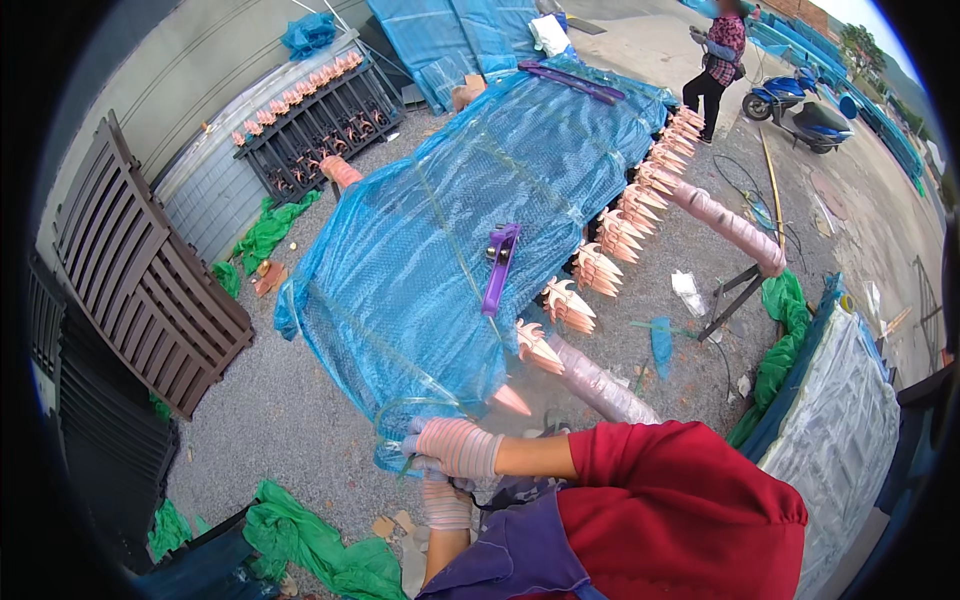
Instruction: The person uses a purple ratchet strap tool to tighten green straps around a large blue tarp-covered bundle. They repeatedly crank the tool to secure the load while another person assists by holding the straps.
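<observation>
The right hand (455,447), gloved, was closed on the near edge of the blue wrap (450,230) covering a spiked fence panel (600,265). The left hand (443,500), just below it, gripped the same hem, though what its fingers held I cannot tell. A purple clamp (500,268) sat beyond both hands.

The gravel ground (300,400) carries a trestle (735,290), whose wrapped rail supports the blue-wrapped fence panel (470,230). Left of the panel, brown panels (140,270) stand on the gravel with green sheeting (265,232) nearby. Right of it lie a cable (745,185) and paper scraps (688,292).
</observation>
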Demonstrator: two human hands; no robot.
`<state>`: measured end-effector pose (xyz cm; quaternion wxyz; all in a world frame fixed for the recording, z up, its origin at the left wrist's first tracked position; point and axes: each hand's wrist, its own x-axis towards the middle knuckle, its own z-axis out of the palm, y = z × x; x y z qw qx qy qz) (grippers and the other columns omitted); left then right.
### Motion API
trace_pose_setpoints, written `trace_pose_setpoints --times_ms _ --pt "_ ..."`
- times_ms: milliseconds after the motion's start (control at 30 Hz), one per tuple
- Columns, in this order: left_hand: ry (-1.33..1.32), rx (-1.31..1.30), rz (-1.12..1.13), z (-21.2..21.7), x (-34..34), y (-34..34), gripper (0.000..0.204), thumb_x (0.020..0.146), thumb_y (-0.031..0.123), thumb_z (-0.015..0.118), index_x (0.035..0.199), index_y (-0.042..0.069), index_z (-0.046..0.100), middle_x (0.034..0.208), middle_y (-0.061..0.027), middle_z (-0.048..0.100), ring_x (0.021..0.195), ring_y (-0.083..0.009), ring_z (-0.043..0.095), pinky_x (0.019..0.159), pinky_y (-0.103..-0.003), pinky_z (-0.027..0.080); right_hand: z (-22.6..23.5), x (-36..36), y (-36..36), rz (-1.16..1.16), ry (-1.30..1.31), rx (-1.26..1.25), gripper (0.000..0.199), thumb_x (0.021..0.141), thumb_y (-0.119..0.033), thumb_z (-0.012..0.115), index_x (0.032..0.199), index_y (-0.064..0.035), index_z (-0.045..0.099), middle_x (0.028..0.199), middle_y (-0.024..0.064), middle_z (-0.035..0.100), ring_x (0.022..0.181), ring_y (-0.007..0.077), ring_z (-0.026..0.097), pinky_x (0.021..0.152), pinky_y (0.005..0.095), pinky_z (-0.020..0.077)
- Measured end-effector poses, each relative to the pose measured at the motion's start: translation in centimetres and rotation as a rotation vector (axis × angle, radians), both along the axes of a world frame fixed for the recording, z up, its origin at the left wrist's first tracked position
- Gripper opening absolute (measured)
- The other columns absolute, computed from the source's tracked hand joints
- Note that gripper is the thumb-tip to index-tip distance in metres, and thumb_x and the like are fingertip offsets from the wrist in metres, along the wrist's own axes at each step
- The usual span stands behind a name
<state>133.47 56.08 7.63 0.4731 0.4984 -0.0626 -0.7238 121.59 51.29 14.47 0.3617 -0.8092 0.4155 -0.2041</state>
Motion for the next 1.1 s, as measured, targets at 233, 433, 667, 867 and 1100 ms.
trace_pose_setpoints --times_ms 233,433,667,867,1100 --pt "-0.19 -0.531 -0.176 5.0 1.0 4.6 0.02 0.089 0.025 0.061 0.088 0.01 0.047 0.063 0.0008 0.046 0.046 -0.0071 0.041 0.04 -0.021 0.035 -1.3 -1.2 2.0 -0.491 -0.666 0.744 0.025 0.094 -0.029 0.049 0.093 -0.0055 0.055 0.062 0.0025 0.049 0.051 0.0144 0.047 0.049 0.0281 0.0383" --pt "-0.329 -0.585 -0.37 7.1 2.9 6.0 0.025 0.089 0.032 0.06 0.088 0.008 0.051 0.059 0.0008 0.045 0.047 -0.0075 0.041 0.041 -0.022 0.035 1.7 -1.2 6.0 -0.513 -0.773 0.765 0.037 0.095 -0.04 0.044 0.091 -0.006 0.058 0.061 0.0005 0.048 0.048 0.0082 0.041 0.046 0.0235 0.0341" --pt "-0.544 -0.831 -0.554 5.3 4.3 5.8 0.033 0.091 0.038 0.054 0.089 0.005 0.059 0.059 0.0003 0.048 0.049 -0.0087 0.041 0.047 -0.025 0.034 5.4 -1.7 7.5 -0.452 -0.742 0.611 0.048 0.094 -0.05 0.043 0.083 -0.0062 0.059 0.06 -0.0001 0.048 0.051 0.008 0.042 0.047 0.0238 0.0334" --pt "-0.54 -0.833 -0.538 4.1 5.5 5.6 0.034 0.092 0.038 0.053 0.091 0.004 0.06 0.06 0.0002 0.048 0.052 -0.0088 0.042 0.049 -0.024 0.034 4.0 -1.4 7.6 -0.48 -0.825 0.755 0.046 0.093 -0.05 0.044 0.085 -0.0075 0.059 0.064 -0.0012 0.048 0.054 0.006 0.04 0.048 0.0215 0.0321" --pt "-0.4 -0.872 -0.61 5.6 5.1 6.1 0.034 0.092 0.038 0.054 0.099 0.005 0.059 0.063 0.0015 0.049 0.054 -0.0068 0.042 0.051 -0.021 0.033 3.4 -3.0 6.8 -0.505 -1.005 0.707 0.034 0.096 -0.041 0.046 0.091 -0.009 0.058 0.056 -0.0049 0.04 0.045 0.0034 0.032 0.041 0.0198 0.0243"
